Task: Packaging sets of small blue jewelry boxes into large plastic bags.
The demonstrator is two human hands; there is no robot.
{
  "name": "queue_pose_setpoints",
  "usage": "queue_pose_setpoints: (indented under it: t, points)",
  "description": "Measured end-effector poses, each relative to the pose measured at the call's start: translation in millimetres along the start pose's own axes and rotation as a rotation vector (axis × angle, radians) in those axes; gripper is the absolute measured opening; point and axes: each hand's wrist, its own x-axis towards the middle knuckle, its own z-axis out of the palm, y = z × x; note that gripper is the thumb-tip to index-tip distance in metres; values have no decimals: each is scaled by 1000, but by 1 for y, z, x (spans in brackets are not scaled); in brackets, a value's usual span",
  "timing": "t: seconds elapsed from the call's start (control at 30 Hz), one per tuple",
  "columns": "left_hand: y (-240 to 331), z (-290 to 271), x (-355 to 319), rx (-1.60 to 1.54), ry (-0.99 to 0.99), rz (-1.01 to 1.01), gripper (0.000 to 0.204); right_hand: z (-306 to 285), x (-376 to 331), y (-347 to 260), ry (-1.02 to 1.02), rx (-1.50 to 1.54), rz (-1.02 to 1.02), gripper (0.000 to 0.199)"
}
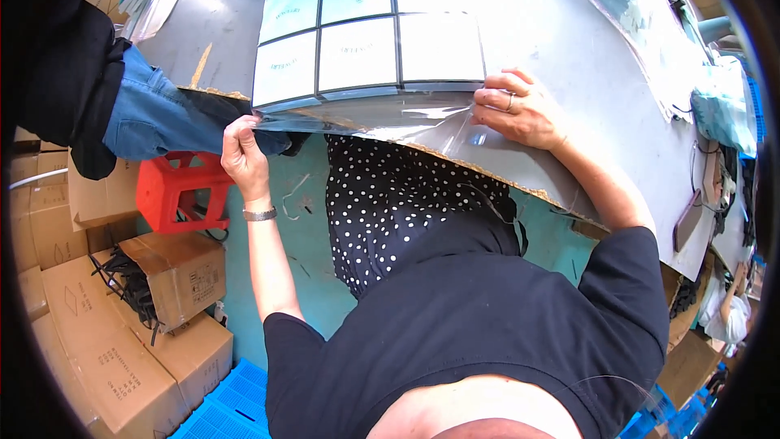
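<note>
A block of white square-topped boxes (357,58) with dark edges lies on the grey table, packed side by side in two rows. Clear plastic film (366,119) stretches along their near side and over the table edge. At the near left corner my left hand (244,154) pinches the film between thumb and fingers. My right hand (520,110), with a ring on one finger, is curled at the near right corner, its fingers against the box and gathered film. Whether film also covers the tops is hard to tell under the glare.
The grey table (561,57) has a chipped, bare front edge. Plastic bags (650,57) lie at the right. Another person in jeans (150,110) is at the left, near a red stool (183,191). Cardboard cartons (106,341) and a blue crate (227,406) stand at the lower left.
</note>
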Motion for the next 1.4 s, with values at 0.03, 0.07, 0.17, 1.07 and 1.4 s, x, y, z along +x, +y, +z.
queue_pose_setpoints:
  t: [0.03, 0.07, 0.17, 1.07, 1.4]
  points:
    - [0, -2, -3, 3, 0, 2, 22, 1, -2, 0, -6, 47, 11, 19]
    - [4, -1, -2, 28, 21, -28, 22, 2, 0, 5, 151, 91, 84, 19]
    - [18, 9, 12, 11, 82, -3, 26, -1, 9, 2, 504, 407, 535, 3]
    - [119, 52, 21, -330, 50, -640, 46, -51, 13, 24, 585, 1312, 955, 70]
    - [143, 183, 42, -660, -439, -620, 33, -220, 20, 164, 1623, 729, 826, 68]
